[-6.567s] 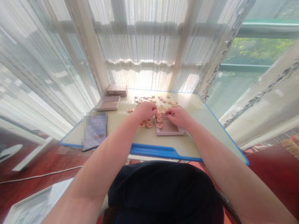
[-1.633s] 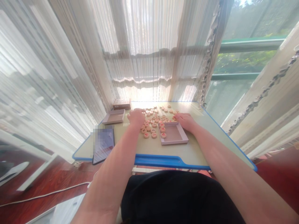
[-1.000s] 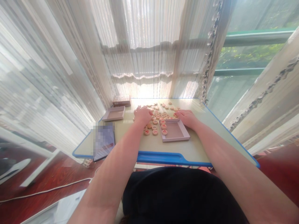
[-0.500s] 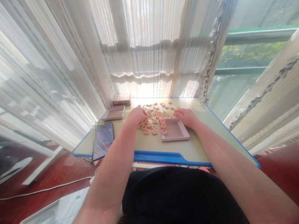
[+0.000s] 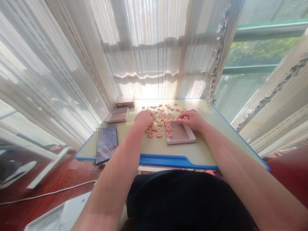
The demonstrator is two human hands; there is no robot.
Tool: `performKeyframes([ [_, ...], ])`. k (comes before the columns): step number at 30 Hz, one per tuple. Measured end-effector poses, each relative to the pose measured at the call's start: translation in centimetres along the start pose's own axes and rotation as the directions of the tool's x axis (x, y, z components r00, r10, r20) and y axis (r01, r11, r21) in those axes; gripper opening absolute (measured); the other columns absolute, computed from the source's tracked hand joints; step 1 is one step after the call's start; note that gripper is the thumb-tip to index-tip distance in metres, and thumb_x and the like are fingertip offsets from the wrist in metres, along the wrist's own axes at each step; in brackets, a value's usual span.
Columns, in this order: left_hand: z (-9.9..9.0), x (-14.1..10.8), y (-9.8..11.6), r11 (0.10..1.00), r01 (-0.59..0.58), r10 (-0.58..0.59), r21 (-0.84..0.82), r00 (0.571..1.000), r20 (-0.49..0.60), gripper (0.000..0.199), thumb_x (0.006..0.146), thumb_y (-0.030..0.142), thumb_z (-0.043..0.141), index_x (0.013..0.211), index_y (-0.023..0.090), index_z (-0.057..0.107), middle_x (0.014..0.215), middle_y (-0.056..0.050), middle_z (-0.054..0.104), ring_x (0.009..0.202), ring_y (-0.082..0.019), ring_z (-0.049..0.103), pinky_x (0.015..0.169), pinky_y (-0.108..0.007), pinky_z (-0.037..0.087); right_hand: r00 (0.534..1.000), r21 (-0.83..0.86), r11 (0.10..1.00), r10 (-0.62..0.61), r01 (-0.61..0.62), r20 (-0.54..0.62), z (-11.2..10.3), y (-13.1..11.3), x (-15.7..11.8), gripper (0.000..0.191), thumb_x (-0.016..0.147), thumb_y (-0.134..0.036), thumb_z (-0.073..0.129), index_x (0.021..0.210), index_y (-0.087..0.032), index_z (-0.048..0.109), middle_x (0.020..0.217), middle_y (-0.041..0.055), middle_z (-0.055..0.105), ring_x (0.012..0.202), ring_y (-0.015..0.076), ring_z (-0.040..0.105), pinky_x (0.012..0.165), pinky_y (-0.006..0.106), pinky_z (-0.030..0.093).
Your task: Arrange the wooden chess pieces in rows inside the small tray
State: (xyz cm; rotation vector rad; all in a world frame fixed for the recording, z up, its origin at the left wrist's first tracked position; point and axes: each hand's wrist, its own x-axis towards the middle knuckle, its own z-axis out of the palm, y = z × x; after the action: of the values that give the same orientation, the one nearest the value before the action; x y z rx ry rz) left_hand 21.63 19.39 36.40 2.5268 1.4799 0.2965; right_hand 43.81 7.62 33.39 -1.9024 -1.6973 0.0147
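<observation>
Discs (image 5: 159, 134) lie between the left hand (image 5: 143, 118) and right hand (image 5: 192, 118), a few in the box (image 5: 181, 133) beside the right. Both hands look curled; I can't tell if they hold any. Red and black writing (image 5: 169, 134) is too blurry to read. The table (image 5: 222, 132), with its blue edge (image 5: 166, 161), stretches past the right hand.

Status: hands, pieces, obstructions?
Left hand by loose pieces; right hand by near box; grips unclear. Red-marked pieces along box's left wall. Tablet left, not blocking.

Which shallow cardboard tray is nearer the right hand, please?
The pinkish tray holding red-marked wooden discs along its left side; the other tray is farther left.
</observation>
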Motion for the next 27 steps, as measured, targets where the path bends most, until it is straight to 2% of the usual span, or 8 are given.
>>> performKeyframes([
  [5,-0.2,-0.3,0.6,1.0,0.016,-0.017,0.025,0.999,0.04,0.027,0.064,0.015,0.062,0.089,0.022,0.07,0.092,-0.005,0.07,0.086,-0.021,0.063,0.074,-0.027,0.049,0.999,-0.001,0.999,-0.035,0.035,0.033,0.0,0.0,0.0,0.018,0.071,-0.028,0.062,0.081,-0.023,0.076,0.085,0.0038,0.07,0.099,0.0232,0.054,0.091,0.032,0.041],
  [12,0.2,-0.1,0.7,0.998,-0.053,0.056,0.044,0.997,-0.051,0.029,0.07,0.018,0.058,0.097,0.02,0.069,0.095,-0.008,0.069,0.089,-0.022,0.062,0.078,-0.028,0.049,1.0,-0.023,1.0,-0.002,0.003,0.023,0.1,0.1,0.0,0.019,0.073,-0.029,0.061,0.082,-0.022,0.076,0.089,0.0034,0.071,0.097,0.0235,0.056,0.088,0.032,0.042],
  [16,0.4,0.1,0.6,0.995,-0.096,0.097,0.035,0.995,-0.021,0.033,0.071,0.015,0.056,0.101,0.02,0.069,0.1,-0.007,0.069,0.09,-0.021,0.062,0.078,-0.027,0.049,1.0,-0.031,0.999,0.009,-0.009,-0.01,0.1,0.3,0.0,0.018,0.074,-0.028,0.06,0.081,-0.022,0.076,0.09,0.0024,0.072,0.098,0.0238,0.056,0.089,0.033,0.042],
  [21,0.3,0.0,0.6,0.995,-0.089,0.089,0.033,0.996,0.022,0.029,0.069,0.012,0.056,0.094,0.018,0.07,0.095,-0.009,0.069,0.086,-0.022,0.063,0.073,-0.029,0.049,1.0,-0.018,1.0,-0.006,0.006,-0.014,0.1,0.7,0.1,0.017,0.074,-0.027,0.06,0.079,-0.021,0.075,0.089,0.0032,0.072,0.095,0.0238,0.057,0.087,0.035,0.043],
  [25,0.5,-0.1,0.7,0.99,-0.085,0.073,-0.111,0.992,-0.106,0.042,0.069,0.014,0.059,0.111,0.016,0.061,0.092,-0.009,0.068,0.085,-0.024,0.062,0.071,-0.031,0.049,1.0,-0.024,1.0,-0.021,0.021,-0.01,0.1,0.7,0.3,0.016,0.073,-0.026,0.06,0.079,-0.02,0.074,0.084,0.0044,0.07,0.09,0.0233,0.058,0.085,0.036,0.044],
  [27,0.8,0.0,0.9,0.961,-0.146,0.094,-0.236,0.972,-0.217,0.051,0.07,0.016,0.06,0.12,0.017,0.054,0.092,-0.008,0.067,0.084,-0.022,0.062,0.07,-0.03,0.049,0.999,-0.045,0.999,-0.029,0.028,-0.025,0.1,0.4,0.2,0.018,0.072,-0.025,0.061,0.083,-0.019,0.074,0.085,0.0055,0.069,0.09,0.0239,0.057,0.086,0.037,0.044],
])
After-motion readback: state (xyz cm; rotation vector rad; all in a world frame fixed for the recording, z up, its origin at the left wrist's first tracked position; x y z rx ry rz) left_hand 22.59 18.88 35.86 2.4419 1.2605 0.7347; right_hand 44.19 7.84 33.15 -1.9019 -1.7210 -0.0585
